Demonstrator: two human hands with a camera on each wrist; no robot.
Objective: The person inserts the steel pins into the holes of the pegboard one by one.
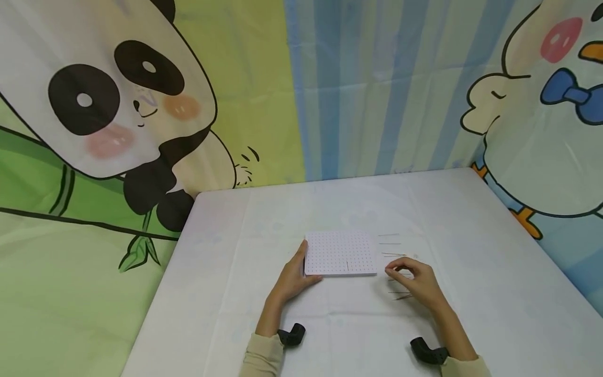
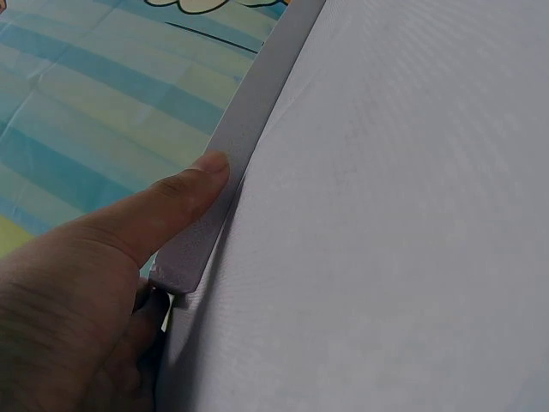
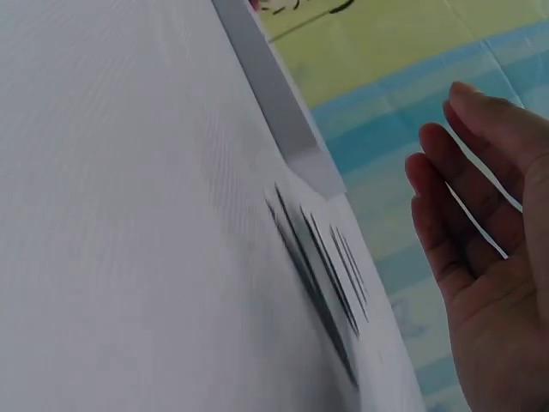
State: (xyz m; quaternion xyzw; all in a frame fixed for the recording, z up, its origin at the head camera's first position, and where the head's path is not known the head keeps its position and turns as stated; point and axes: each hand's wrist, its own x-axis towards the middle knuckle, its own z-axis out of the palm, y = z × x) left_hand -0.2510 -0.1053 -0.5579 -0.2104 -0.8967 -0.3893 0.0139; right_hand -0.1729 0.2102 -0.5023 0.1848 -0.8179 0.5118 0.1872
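Observation:
A white pegboard (image 1: 336, 251) with rows of small holes lies on the white table. One thin dark stick (image 1: 347, 266) stands in a hole near its front edge. My left hand (image 1: 289, 280) grips the board's left front corner. In the left wrist view, the thumb (image 2: 193, 190) lies along the front side (image 2: 232, 142), and the other fingers are partly hidden behind the corner. My right hand (image 1: 419, 283) hovers over several thin sticks (image 1: 395, 254) right of the board. Its thumb and index fingertips are close together, and the fingers (image 3: 446, 163) bend loosely with nothing visible between them.
More thin sticks (image 3: 322, 266) lie in a column beside the board's right end, some crossing at the front. A white cloth covers the table (image 1: 278, 214). Behind it hangs a printed curtain (image 1: 367, 84). Dark devices (image 1: 426, 352) sit at both wrists.

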